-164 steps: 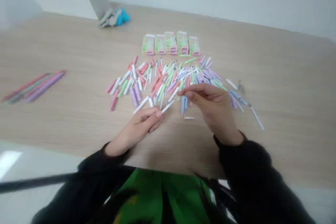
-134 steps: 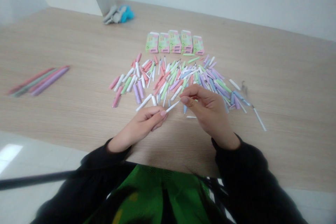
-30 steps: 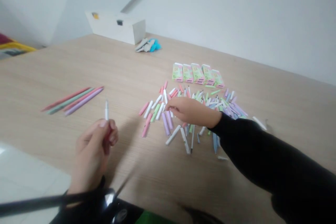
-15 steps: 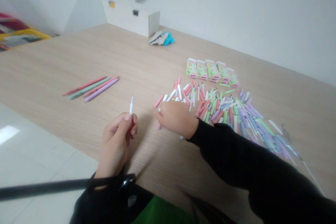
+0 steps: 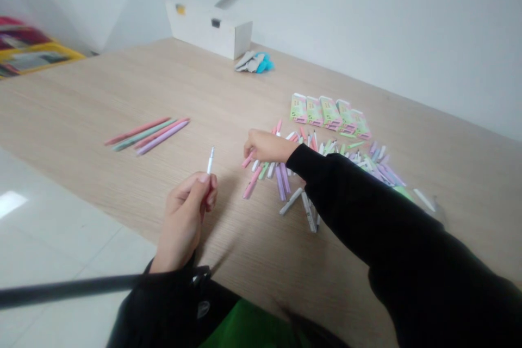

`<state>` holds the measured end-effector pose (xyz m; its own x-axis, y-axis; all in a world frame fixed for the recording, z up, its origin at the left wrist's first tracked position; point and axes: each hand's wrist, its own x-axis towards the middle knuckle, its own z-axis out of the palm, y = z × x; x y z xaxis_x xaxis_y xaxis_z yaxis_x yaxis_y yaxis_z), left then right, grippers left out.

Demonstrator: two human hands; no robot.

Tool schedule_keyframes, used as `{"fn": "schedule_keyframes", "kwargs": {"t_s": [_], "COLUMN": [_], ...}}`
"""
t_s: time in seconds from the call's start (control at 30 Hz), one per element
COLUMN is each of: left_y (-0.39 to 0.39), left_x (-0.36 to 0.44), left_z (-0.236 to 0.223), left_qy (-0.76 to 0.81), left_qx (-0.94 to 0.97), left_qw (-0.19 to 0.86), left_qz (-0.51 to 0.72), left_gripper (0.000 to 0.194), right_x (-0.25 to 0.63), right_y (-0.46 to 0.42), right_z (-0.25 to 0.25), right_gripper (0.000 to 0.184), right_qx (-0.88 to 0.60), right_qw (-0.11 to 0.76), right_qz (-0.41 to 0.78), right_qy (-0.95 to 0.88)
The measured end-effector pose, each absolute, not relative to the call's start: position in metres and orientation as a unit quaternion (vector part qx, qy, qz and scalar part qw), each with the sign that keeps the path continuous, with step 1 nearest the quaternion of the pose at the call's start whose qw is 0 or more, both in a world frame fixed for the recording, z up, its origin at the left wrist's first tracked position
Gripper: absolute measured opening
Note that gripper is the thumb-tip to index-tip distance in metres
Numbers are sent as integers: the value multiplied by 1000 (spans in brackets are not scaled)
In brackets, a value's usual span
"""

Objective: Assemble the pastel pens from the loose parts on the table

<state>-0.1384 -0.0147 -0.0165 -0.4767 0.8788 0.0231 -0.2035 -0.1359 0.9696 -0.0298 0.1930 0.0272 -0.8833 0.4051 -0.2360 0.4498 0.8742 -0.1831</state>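
Upright in my left hand (image 5: 190, 209), which is closed, is a pen (image 5: 210, 160) with its white front part and narrow tip pointing up; the rest of it is hidden in my fingers. My right hand (image 5: 265, 145) is over the left end of a pile of pen parts, thumb and fingers pinched on the upper end of a pink pen cap (image 5: 248, 160). Just below that hand lie another pink pen part (image 5: 252, 183), purple pieces (image 5: 280, 182) and a white piece (image 5: 291, 202). My right sleeve covers much of the pile.
Four assembled-looking pens, or several, lie side by side at the left, including a purple pen (image 5: 163, 137). Small printed boxes (image 5: 329, 113) stand in a row behind the pile. Farther back are a white box (image 5: 204, 32) and a crumpled grey and blue cloth (image 5: 255, 62). A yellow bin (image 5: 77, 56) is far left.
My right hand has moved slightly up and away, uncovering pink, purple and white parts below it, and its fingers now pinch the pink cap. My left hand still holds the pen upright.
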Motion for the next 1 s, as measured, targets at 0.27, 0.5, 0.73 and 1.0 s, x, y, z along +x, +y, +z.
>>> {"fn": "schedule_keyframes", "kwargs": {"t_s": [0.27,0.5,0.73,1.0], "left_y": [-21,-22,-23,-25], "left_x": [-137,-100,-48,-22], "left_z": [-14,0,11,19], "left_qy": [555,546,488,477], "left_qx": [339,517,624,648], "left_qw": [416,427,460,468], "left_qz": [635,501,400,364], "left_gripper": [31,42,34,36], "right_x": [42,167,202,214], "right_y": [153,89,48,25], "right_z": [100,129,94,83], "right_gripper": [15,13,16,17], "right_qx": [291,399,406,392], "right_qw": [-99,-322,-370,-397], "right_qz": [-193,-388,-436,-425], "right_qy": [932,766,713,713]}}
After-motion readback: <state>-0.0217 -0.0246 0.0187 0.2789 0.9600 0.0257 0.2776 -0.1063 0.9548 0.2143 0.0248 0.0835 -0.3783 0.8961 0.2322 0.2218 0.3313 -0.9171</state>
